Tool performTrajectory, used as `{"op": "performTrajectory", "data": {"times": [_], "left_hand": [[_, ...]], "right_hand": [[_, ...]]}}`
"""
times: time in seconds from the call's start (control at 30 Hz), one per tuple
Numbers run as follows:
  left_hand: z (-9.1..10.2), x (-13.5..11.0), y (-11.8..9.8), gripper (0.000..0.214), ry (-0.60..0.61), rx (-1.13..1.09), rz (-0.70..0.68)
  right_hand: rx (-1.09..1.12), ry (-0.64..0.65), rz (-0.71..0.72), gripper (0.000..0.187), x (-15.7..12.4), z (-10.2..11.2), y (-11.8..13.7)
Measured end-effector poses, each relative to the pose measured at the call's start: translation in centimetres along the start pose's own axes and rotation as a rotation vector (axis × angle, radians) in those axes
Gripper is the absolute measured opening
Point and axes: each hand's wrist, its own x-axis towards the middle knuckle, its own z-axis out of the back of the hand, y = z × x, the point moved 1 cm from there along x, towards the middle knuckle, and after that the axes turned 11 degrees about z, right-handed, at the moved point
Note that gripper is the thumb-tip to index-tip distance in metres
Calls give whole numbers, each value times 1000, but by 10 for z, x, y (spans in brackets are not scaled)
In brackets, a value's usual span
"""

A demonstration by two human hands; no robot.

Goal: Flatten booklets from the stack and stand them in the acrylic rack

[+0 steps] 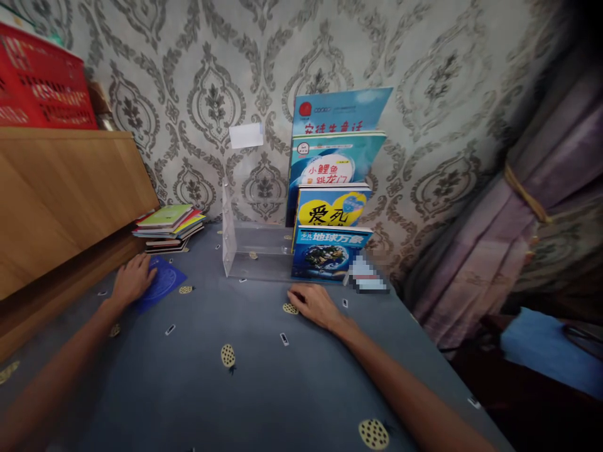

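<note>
Though I cannot tell whether my left grip (133,278) pinches the blue sheet (164,281) lying partly under and just right of it, I judge I am securing that sheet, which calls for a firm edge hold, while my right grip (316,306) is loosely curled, seemingly released.

On the table (198,389), a rack (257,237) holds books (330,204) in its right part. Left of it lies a book pile (169,227), before that a sheet (164,281) under the left hand (132,279). The right hand (318,306) is before the books.
</note>
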Motion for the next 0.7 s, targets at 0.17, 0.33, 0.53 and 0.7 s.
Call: {"op": "performTrajectory", "data": {"times": [0.17, 0.33, 0.53, 0.7], "left_hand": [[-36, 4, 25, 65, 257, -52, 197], [-44, 0, 24, 65, 310, -86, 203], [-37, -10, 17, 65, 329, -62, 194], [-22, -7, 16, 66, 322, -46, 167]], "right_hand": [[1, 1, 3, 31, 0, 1, 1], [2, -6, 4, 29, 0, 0, 1], [-25, -17, -1, 28, 0, 0, 3], [-33, -5, -15, 26, -1, 3, 7]]}}
